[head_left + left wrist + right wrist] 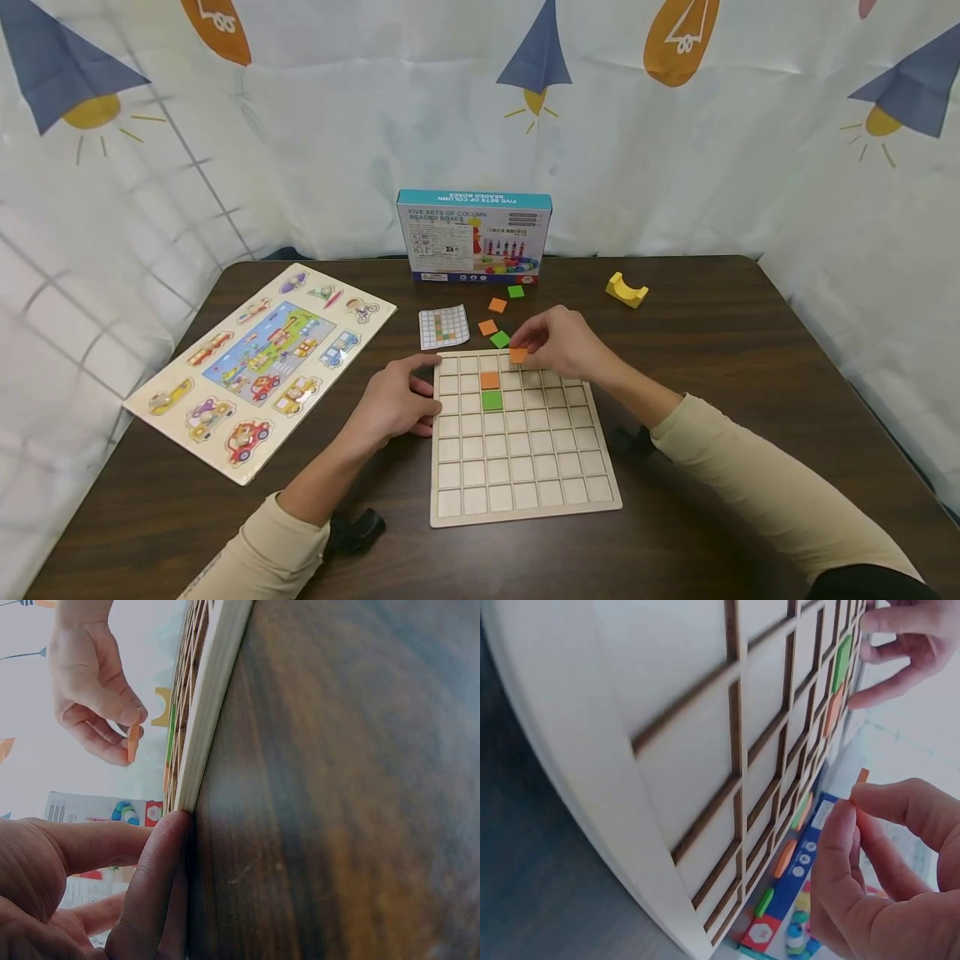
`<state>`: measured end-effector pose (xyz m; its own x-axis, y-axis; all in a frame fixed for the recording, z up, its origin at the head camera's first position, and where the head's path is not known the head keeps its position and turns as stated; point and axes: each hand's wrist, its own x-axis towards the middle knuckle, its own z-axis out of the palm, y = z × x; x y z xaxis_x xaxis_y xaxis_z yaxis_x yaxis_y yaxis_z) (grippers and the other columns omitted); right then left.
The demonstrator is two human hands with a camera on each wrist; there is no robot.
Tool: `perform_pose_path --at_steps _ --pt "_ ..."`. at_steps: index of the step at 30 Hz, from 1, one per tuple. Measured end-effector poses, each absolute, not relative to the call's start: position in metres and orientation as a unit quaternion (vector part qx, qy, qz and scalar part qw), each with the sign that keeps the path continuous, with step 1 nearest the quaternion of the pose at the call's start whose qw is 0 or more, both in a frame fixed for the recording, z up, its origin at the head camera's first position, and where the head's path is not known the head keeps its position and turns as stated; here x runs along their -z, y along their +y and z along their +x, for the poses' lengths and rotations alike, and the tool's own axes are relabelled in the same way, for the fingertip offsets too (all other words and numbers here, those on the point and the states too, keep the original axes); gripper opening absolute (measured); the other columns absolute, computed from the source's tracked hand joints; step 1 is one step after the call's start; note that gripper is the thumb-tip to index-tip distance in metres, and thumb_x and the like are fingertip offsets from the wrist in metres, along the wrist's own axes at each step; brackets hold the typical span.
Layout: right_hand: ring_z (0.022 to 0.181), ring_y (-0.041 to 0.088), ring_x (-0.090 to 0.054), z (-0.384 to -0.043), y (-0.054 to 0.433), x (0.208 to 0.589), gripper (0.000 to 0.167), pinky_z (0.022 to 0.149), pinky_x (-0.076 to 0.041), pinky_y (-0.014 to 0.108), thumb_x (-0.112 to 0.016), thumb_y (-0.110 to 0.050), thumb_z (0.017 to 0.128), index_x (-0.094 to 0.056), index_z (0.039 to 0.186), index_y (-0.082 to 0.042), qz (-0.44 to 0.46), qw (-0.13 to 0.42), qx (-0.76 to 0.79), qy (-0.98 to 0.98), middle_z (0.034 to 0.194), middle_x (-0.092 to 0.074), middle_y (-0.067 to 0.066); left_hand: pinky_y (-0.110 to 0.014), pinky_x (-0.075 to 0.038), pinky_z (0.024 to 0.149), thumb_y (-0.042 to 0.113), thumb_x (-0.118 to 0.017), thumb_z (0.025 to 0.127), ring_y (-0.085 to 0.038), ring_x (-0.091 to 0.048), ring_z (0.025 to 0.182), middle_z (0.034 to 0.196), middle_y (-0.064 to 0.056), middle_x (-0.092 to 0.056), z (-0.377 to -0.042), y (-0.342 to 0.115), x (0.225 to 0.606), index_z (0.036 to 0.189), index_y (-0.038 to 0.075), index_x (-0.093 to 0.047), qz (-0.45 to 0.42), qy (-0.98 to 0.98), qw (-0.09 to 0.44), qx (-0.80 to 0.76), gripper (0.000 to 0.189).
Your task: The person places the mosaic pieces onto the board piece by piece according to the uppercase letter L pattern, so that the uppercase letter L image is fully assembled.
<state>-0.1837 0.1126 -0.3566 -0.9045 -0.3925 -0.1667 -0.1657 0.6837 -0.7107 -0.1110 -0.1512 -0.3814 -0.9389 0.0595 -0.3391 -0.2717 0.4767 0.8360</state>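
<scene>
A pale wooden grid board point(523, 446) lies on the table, its square cells in rows. Two tiles sit in its third column: an orange tile point(490, 381) in the second row and a green tile point(491, 401) just below. My right hand point(558, 343) pinches another orange tile point(518, 356) between thumb and fingertips, above the board's far edge. At the board's left edge, my left hand point(397, 397) rests with fingertips touching the side, seen closely in the left wrist view. Several loose green and orange tiles, among them a green tile point(499, 339), lie beyond the board.
A small pattern card point(443, 327) with a coloured grid lies past the board. Behind it stands a toy box point(474, 237). To the left is a vehicle picture puzzle point(262, 367); at the back right, a yellow curved block point(626, 290). A curtain point(337, 125) hangs behind the table.
</scene>
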Motion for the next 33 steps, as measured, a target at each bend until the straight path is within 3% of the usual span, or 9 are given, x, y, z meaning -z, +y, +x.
perform_pose_path --at_steps 12,33 --pt "0.086 0.016 -0.065 -0.16 0.107 0.36 0.026 0.075 -0.058 0.028 -0.081 0.0 0.079 -0.081 0.102 -0.01 -0.187 0.168 0.38 0.89 0.1 -0.077 0.002 -0.037 -0.066 0.054 -0.007 -0.071 0.084 -0.018 -0.07 0.057 0.108 -0.021 -0.064 -0.113 -0.151 0.382 0.149 0.013 -0.055 -0.063 0.846 0.162 -0.505 0.07" --pt "0.079 0.011 -0.063 -0.131 0.088 0.361 0.025 0.072 -0.057 0.025 -0.087 0.0 0.074 -0.08 0.094 -0.014 -0.239 0.2 0.348 0.884 0.085 -0.073 -0.005 -0.036 -0.066 0.055 -0.007 -0.071 0.084 -0.018 -0.07 0.059 0.11 -0.02 -0.063 -0.112 -0.151 0.381 0.149 0.014 -0.054 -0.064 0.846 0.171 -0.502 0.07"
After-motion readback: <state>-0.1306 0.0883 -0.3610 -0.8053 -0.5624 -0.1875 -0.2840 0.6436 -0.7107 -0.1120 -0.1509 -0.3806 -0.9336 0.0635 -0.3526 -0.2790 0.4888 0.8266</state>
